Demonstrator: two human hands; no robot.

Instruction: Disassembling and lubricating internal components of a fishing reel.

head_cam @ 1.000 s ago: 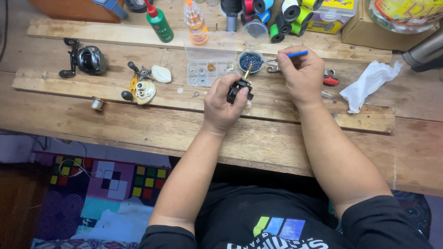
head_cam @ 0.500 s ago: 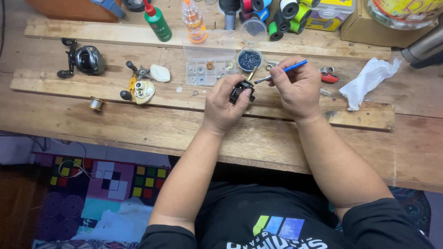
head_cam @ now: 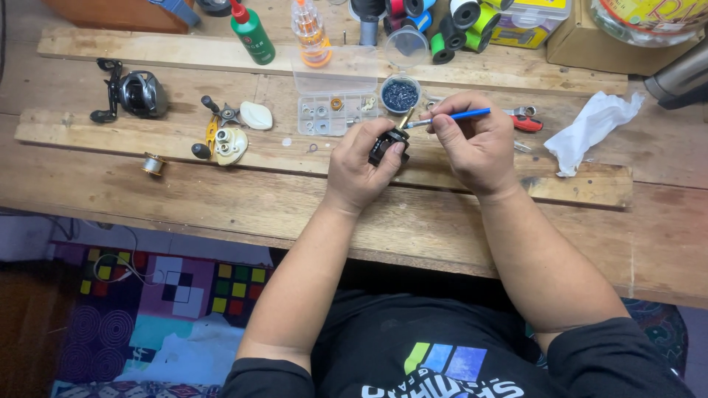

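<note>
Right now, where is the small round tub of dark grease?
In the head view, the small round tub stands on the wooden bench just beyond the brush, right of the clear parts box.

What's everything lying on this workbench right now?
Black fishing reel: one, far left.
Opened cream reel body: one, left of centre.
Clear plastic parts box: one, centre.
Round tub of dark grease: one, beside box.
Green bottle: one, rear.
Orange bottle: one, rear.
Thread spools: several, mixed colours, rear.
White tissue: one, right.
Small black reel part: one, in left hand.
Blue-handled brush: one, in right hand.
</note>
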